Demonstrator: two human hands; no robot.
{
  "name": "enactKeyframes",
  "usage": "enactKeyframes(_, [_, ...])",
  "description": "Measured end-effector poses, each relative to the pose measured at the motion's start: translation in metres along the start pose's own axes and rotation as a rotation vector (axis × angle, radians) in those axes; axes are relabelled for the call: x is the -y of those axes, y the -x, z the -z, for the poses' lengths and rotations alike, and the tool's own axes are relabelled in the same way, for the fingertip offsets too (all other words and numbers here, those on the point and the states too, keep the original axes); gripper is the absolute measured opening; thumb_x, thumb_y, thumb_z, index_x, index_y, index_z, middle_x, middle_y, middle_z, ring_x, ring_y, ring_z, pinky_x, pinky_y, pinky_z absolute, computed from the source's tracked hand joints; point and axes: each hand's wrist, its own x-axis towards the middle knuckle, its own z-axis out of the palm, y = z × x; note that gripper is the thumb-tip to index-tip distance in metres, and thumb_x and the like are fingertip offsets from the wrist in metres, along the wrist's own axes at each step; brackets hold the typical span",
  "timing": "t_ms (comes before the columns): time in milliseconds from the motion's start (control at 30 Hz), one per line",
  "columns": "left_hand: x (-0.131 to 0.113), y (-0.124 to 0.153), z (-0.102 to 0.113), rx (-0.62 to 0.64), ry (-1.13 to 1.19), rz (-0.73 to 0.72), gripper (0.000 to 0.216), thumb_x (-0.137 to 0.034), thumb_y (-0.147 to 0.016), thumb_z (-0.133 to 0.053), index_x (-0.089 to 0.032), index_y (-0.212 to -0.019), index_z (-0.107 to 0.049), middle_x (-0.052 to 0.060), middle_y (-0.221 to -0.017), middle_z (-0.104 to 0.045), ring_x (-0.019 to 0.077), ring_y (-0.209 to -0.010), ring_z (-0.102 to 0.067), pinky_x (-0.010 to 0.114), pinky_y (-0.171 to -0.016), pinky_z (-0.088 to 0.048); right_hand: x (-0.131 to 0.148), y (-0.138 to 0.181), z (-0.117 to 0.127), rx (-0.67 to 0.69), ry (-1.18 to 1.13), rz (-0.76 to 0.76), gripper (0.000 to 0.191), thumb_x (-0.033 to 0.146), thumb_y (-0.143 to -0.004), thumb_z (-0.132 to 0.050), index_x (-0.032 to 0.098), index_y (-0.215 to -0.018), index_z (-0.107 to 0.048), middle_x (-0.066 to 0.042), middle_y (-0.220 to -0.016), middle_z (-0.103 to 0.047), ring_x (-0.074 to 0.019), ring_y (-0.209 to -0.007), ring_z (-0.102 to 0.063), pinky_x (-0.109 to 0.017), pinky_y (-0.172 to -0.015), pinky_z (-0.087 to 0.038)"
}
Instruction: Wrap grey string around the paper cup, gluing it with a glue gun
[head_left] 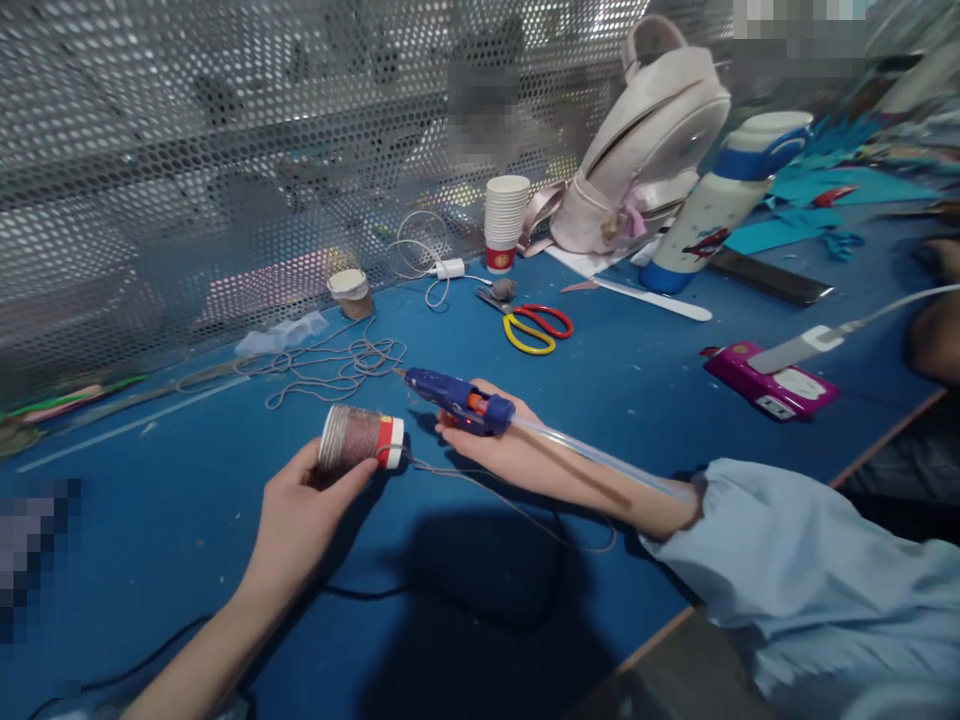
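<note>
My left hand (304, 505) grips a paper cup (360, 440) lying on its side, wound with grey-brown cord over most of its wall; a red band and white end show at the right. In my right hand (510, 450) is a blue hot glue gun (457, 400), a long clear glue stick (592, 455) sticking out of its back. The gun's nozzle points left, above and just right of the cup, not touching it. A loose cord (517, 507) trails from the cup to the right, passing under my right wrist.
Behind lie tangled cord (337, 365), red-and-yellow-handled scissors (536, 328), a wrapped cup (351, 293) and a paper cup stack (506, 225). A backpack (645, 150), a tilted bottle (724, 205) and a purple power strip (772, 380) stand right. A perforated metal screen (225, 180) bounds the table.
</note>
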Motion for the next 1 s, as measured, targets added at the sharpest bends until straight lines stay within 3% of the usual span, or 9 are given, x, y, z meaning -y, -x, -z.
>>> enactKeyframes(200, [-0.007, 0.006, -0.018, 0.042, 0.256, 0.065, 0.047, -0.035, -0.061, -0.081, -0.019, -0.103, -0.069, 0.001, -0.081, -0.072, 0.0145, -0.06, -0.061, 0.026, -0.057, -0.051, -0.005, 0.001, -0.017, 0.043, -0.204, 0.063, 0.032, 0.027, -0.073, -0.067, 0.02, -0.1, -0.052, -0.003, -0.099, -0.065, -0.0151, -0.084, -0.061, -0.029, -0.076, -0.049])
enactKeyframes(367, [-0.013, 0.008, -0.027, 0.022, 0.245, -0.002, 0.039, -0.033, -0.063, -0.079, -0.019, -0.098, -0.069, -0.001, -0.073, -0.069, 0.0132, -0.058, -0.06, 0.023, -0.055, -0.049, -0.003, 0.001, -0.021, 0.016, -0.247, 0.054, 0.024, 0.025, -0.074, -0.065, 0.02, -0.092, -0.051, 0.002, -0.083, -0.062, -0.0125, -0.073, -0.059, -0.027, -0.072, -0.049])
enactKeyframes(633, [-0.005, 0.009, -0.032, -0.04, 0.262, 0.026, 0.04, -0.032, -0.064, -0.078, -0.018, -0.1, -0.067, 0.0, -0.081, -0.07, 0.0145, -0.068, -0.063, 0.025, -0.064, -0.05, -0.003, 0.004, -0.024, -0.03, -0.293, -0.006, 0.017, 0.023, -0.073, -0.064, 0.019, -0.086, -0.054, 0.003, -0.075, -0.061, -0.01, -0.065, -0.056, -0.023, -0.062, -0.046])
enactKeyframes(767, [-0.004, 0.009, -0.038, 0.032, 0.443, 0.087, 0.041, -0.031, -0.065, -0.078, -0.018, -0.102, -0.068, 0.003, -0.091, -0.073, 0.0172, -0.078, -0.066, 0.027, -0.07, -0.052, -0.008, 0.01, -0.031, -0.035, -0.356, -0.006, 0.018, 0.026, -0.077, -0.064, 0.02, -0.091, -0.054, 0.001, -0.078, -0.064, -0.0118, -0.067, -0.062, -0.025, -0.065, -0.05])
enactKeyframes(1000, [-0.007, 0.009, -0.044, 0.107, 0.657, 0.203, 0.041, -0.029, -0.061, -0.082, -0.014, -0.097, -0.068, 0.005, -0.092, -0.074, 0.018, -0.084, -0.067, 0.028, -0.08, -0.051, -0.005, 0.021, -0.034, 0.028, -0.283, 0.142, 0.017, 0.023, -0.077, -0.064, 0.02, -0.092, -0.054, -0.002, -0.086, -0.068, -0.0139, -0.078, -0.068, -0.025, -0.072, -0.053])
